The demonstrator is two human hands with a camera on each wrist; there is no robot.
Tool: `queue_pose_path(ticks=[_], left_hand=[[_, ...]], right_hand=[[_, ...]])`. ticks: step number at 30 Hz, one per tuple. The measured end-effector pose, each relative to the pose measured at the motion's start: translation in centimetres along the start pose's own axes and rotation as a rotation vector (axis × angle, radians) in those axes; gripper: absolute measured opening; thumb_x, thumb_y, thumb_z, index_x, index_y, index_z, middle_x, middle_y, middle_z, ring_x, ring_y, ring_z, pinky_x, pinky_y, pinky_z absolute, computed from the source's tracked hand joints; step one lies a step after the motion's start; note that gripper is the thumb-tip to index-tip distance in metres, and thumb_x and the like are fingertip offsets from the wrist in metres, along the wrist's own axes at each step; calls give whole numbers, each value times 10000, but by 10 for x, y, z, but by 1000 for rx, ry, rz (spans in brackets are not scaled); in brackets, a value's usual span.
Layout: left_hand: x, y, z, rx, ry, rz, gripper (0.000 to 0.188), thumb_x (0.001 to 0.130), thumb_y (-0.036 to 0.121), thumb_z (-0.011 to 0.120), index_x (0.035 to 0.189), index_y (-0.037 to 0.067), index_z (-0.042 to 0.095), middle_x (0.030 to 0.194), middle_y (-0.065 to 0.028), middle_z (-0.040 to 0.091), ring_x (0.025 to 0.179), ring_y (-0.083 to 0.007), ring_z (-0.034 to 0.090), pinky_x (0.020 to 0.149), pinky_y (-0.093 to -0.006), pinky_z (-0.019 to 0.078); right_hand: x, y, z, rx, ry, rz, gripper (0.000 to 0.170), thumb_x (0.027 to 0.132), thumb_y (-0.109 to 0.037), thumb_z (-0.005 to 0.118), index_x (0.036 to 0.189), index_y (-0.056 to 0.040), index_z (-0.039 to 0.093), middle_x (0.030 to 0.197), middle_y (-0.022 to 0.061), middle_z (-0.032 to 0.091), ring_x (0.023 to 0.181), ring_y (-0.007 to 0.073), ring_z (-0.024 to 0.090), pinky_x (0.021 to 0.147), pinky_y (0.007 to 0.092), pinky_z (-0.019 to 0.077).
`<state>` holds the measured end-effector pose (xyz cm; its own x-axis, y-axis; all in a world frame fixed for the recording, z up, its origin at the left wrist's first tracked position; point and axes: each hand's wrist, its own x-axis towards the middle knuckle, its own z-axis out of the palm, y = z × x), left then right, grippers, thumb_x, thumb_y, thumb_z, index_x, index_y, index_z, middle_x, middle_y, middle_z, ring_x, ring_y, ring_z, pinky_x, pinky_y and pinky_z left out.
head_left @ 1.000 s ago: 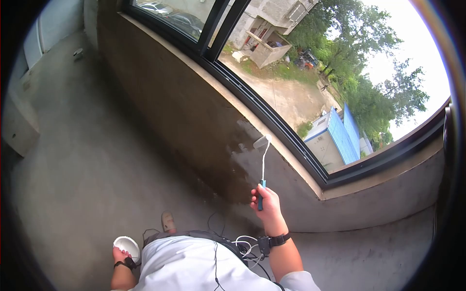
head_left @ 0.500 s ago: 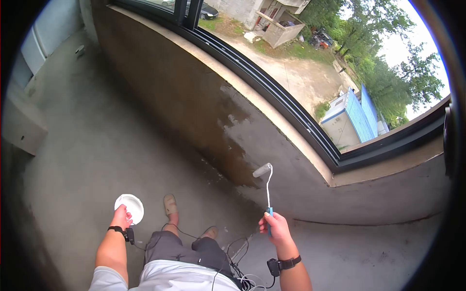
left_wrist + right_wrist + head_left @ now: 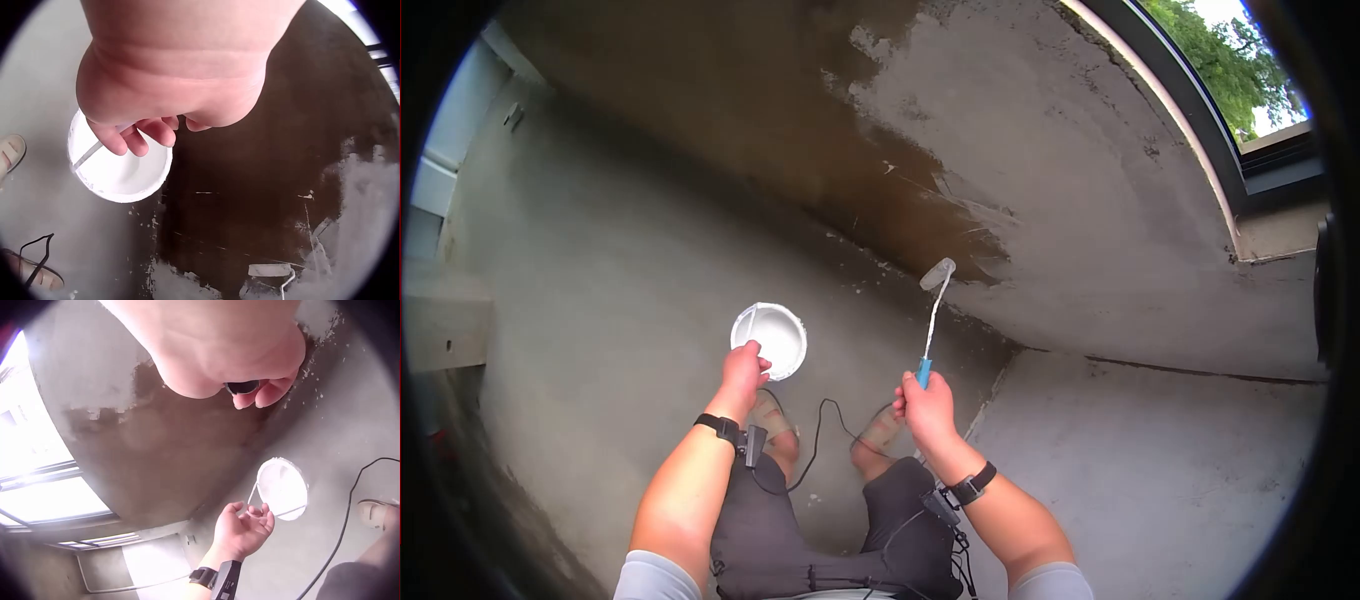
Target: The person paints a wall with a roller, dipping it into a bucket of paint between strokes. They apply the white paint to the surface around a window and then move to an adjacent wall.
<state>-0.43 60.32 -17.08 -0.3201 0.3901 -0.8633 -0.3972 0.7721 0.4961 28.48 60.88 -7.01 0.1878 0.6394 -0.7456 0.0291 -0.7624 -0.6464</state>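
Observation:
My left hand (image 3: 745,372) carries a white bucket (image 3: 803,345) of white paint, its fingers curled round the thin wire handle (image 3: 252,492), which reaches from the rim to the fingers in the right wrist view. Gripped in my right hand (image 3: 927,408) is a paint roller (image 3: 938,273) by its blue handle (image 3: 924,373). The roller's pale sleeve points forward, near the foot of the wall (image 3: 1080,200) in the head view, to the right of the bucket. In the right wrist view only the dark end of the handle (image 3: 242,387) shows below the palm.
The wall is part pale grey, part dark brown. A window frame (image 3: 1210,90) is at upper right. Paint spots dot the grey floor (image 3: 630,250) along the wall. Both feet (image 3: 880,430) stand close behind the bucket, with a black cable (image 3: 818,440) hanging between the legs.
The head view has tilted down, off most of the window. The roller has gone from near the sill to low by the wall's foot. My left hand has brought the bucket forward and nearer the roller.

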Motion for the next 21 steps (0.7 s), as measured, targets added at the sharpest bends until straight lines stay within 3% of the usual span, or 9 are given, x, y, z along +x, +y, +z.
queue_pose_path(ticks=[3,11,16,21], left_hand=[[25,-14,41,57,-130,63,287,895,269,540,1050,29,551,864,-67,583,841,-186,613,721,-324,502],[57,-46,91,111,-341,265,253,893,235,520,962,-2,573,853,-84,612,758,-182,642,656,-295,495],[80,-59,76,51,-477,307,264,899,234,519,968,-13,583,865,-89,623,750,-172,644,648,-287,495],[80,-66,49,-23,-435,371,274,896,243,534,979,-14,584,865,-91,619,758,-174,639,661,-285,493]], right_hand=[[33,38,32,17,64,-57,201,968,-207,570,956,-16,506,780,53,588,598,117,563,542,268,489],[132,110,56,40,60,-398,209,958,-229,605,947,-29,544,741,36,598,588,93,560,534,246,480],[190,124,50,-93,8,-612,217,967,-242,592,940,-31,545,722,32,596,579,91,552,534,247,469],[220,124,59,-105,-39,-684,217,971,-233,578,898,-37,521,696,34,576,548,98,536,509,254,446]])
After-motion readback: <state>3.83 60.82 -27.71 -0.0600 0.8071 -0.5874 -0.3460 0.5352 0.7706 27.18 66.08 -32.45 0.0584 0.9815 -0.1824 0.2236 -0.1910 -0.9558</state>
